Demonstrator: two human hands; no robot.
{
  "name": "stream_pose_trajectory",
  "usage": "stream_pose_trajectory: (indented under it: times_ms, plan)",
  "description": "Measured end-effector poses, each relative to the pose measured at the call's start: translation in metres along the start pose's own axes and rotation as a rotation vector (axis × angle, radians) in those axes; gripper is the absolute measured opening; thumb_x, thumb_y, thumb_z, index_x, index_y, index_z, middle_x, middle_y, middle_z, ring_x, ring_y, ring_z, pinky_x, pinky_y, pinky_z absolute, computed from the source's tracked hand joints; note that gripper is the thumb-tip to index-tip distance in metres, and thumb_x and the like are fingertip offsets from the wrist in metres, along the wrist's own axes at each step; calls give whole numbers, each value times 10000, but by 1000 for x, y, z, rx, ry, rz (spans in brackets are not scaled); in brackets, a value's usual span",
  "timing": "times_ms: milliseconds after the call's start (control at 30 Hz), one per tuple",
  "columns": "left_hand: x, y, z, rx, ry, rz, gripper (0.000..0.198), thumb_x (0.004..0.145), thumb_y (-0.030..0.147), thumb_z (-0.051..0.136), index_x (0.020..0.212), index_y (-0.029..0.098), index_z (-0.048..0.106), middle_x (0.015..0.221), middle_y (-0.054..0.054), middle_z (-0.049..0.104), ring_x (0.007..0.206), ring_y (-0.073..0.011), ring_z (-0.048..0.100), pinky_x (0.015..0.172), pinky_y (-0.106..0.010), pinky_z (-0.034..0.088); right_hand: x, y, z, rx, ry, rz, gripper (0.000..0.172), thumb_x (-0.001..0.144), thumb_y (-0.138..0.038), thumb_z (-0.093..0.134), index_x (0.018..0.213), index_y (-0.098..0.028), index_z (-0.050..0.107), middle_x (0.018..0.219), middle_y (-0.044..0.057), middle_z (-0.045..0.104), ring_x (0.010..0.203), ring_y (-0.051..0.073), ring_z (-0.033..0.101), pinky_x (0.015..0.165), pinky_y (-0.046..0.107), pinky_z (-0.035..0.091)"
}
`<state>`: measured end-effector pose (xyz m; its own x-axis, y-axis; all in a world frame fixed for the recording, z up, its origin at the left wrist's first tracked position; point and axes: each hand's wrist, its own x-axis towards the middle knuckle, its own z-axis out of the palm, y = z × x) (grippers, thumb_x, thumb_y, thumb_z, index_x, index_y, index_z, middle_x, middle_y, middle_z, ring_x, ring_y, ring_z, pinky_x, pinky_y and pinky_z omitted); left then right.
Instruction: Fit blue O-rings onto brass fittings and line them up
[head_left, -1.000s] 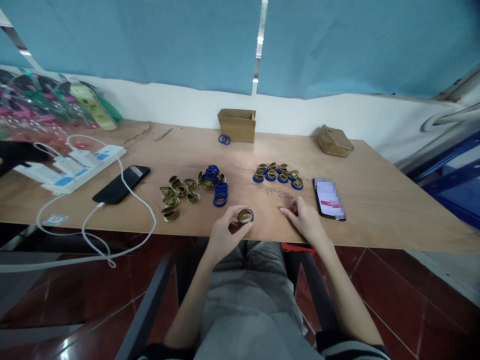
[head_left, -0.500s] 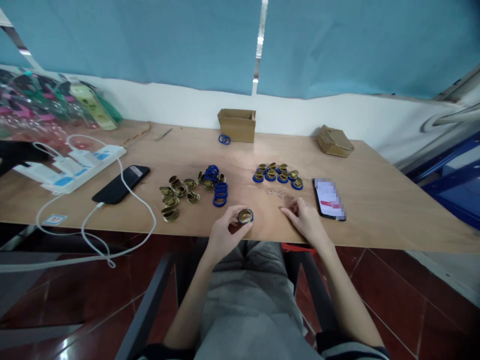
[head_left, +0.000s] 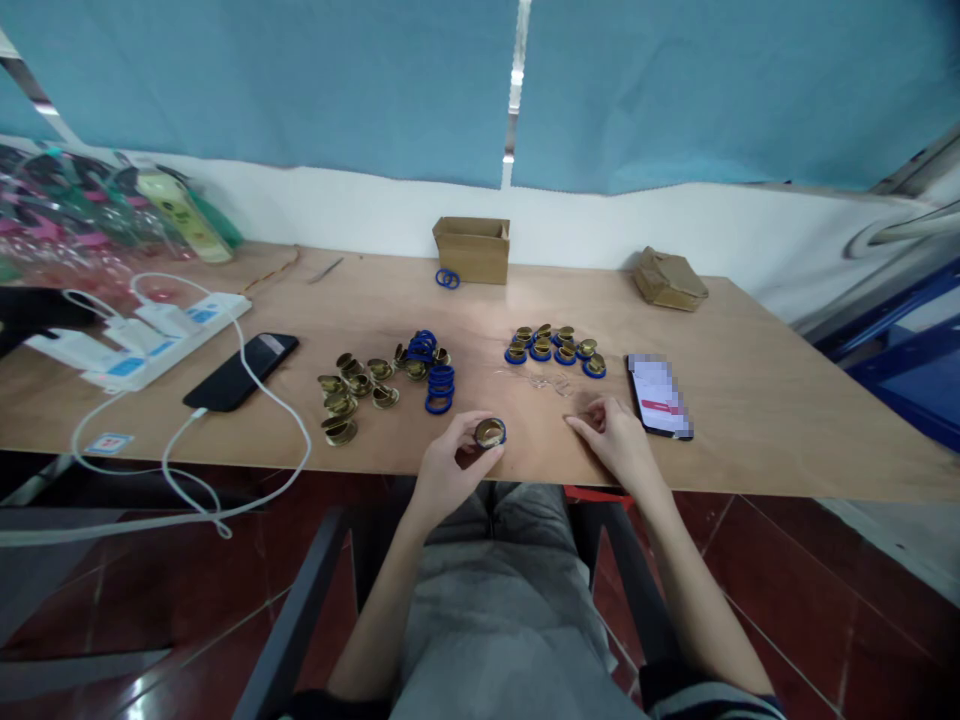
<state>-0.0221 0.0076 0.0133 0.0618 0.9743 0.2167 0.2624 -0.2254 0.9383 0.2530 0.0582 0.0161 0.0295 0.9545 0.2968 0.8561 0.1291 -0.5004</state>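
Observation:
Between thumb and fingers, my left hand (head_left: 454,460) grips a round brass-coloured metal piece (head_left: 490,432) with a blue rim, just above the table's near edge. My right hand (head_left: 616,440) rests on the table with its fingers drawn together; whatever they may pinch is too small to make out. Thin clear plastic bits (head_left: 551,383) lie beyond it. Past those sit several brass pieces on blue rings (head_left: 565,353). Left of centre are several loose brass pieces (head_left: 360,384), and close by a stack of blue rings (head_left: 440,388) and a heap of blue rings (head_left: 422,346).
At the right lies a lit phone (head_left: 660,395). A dark phone (head_left: 241,372) and a white power strip (head_left: 165,340) with looping cables occupy the left. Along the back stand an open cardboard box (head_left: 472,250), a brown packet (head_left: 670,280) and several bottles (head_left: 90,220).
My right hand has shifted very slightly to the right, its fingers still together. My left hand keeps its grip on the brass piece in the same place.

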Motion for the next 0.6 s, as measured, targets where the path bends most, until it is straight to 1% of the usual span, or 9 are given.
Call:
stream_pose_trajectory:
  times_ms: [100, 233, 600]
  plan:
    - [0, -1, 0, -4, 1, 0, 390, 852, 301, 707, 1222, 250, 597, 1169, -55, 738, 948, -194, 734, 847, -311, 582, 0, -1, -1, -41, -22, 35, 496, 829, -686, 621, 867, -195, 567, 759, 90, 650, 691, 260, 630, 636, 345, 448]
    - [-1, -2, 0, -3, -1, 7, 387, 856, 287, 704, 1226, 255, 599, 1169, -47, 738, 942, -187, 729, 845, -305, 578, 1, -3, -4, -40, -71, 69, 436, 827, -618, 661, 884, -197, 566, 740, 70, 647, 689, 258, 641, 623, 325, 428]
    - [0, -1, 0, 1, -5, 5, 385, 855, 291, 705, 1224, 252, 601, 1169, -47, 736, 939, -184, 724, 826, -293, 566, 0, -5, -5, -28, -115, 40, 358, 871, -561, 624, 799, -230, 507, 693, 49, 641, 647, 240, 635, 592, 310, 396]
